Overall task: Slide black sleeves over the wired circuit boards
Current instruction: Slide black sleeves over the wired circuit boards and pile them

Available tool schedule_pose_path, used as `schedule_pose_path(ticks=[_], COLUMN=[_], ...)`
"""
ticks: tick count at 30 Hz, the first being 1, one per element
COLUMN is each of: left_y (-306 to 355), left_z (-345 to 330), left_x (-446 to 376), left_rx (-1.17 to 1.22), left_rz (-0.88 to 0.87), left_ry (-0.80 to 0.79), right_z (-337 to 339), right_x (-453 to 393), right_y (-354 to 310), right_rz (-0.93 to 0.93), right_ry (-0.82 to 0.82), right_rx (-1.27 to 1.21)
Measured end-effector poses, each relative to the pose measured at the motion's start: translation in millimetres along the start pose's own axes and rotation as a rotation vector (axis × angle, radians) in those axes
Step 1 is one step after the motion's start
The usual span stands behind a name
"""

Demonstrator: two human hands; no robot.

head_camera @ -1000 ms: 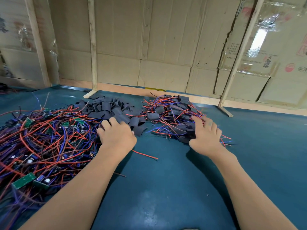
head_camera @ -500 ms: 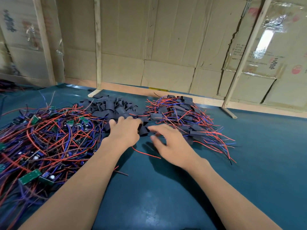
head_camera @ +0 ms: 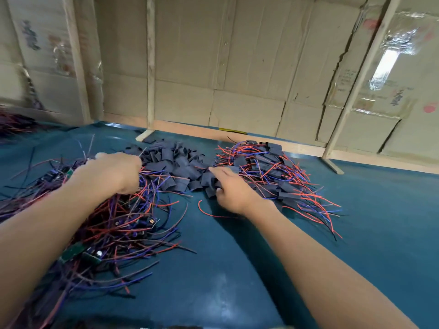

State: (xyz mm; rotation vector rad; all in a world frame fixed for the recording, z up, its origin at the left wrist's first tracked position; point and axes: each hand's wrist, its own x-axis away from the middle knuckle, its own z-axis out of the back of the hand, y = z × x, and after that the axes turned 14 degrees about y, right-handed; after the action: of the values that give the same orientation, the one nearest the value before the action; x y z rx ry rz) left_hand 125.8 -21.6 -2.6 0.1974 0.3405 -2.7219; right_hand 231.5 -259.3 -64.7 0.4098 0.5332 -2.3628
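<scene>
On the teal table (head_camera: 237,269), right hand (head_camera: 234,191) pinches a black sleeve (head_camera: 210,184).

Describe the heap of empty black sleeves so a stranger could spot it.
On the teal table, find the three heaps. The black sleeves form the middle heap, near the back, between the hands. Unlike its neighbours, it is all dark tube pieces, without red and blue wires.

— What moved?
— The left hand (head_camera: 111,173) went from the black sleeves (head_camera: 175,165) into the wired boards (head_camera: 123,222).
— The other?
— The right hand (head_camera: 231,189) left the sleeved pile (head_camera: 273,172) for those sleeves.
</scene>
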Motion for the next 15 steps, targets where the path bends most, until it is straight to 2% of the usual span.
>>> schedule_pose_path(ticks=[2,3,8,12,15], left_y=[-2,-3,-7,-6,-4], left_z=[-2,0,7,15,19], left_x=[0,0,-1,1,0], left_rx=[0.169,0.201,0.073,0.034,0.068], left_rz=[0.051,0.083,0.079,0.017,0.001], left_ry=[0.073,0.096,0.168,0.183,0.226], right_z=[-14,-20,-31,-28,-27], right_x=[-6,-4,24,35,38], right_y=[4,4,4,5,7], right_rz=[-0.048,-0.045,-0.012,-0.100,-0.133], right_ry=[-0.059,-0.031,0.239,0.121,0.126], right_rx=[0.172,0.222,0.147,0.074,0.067])
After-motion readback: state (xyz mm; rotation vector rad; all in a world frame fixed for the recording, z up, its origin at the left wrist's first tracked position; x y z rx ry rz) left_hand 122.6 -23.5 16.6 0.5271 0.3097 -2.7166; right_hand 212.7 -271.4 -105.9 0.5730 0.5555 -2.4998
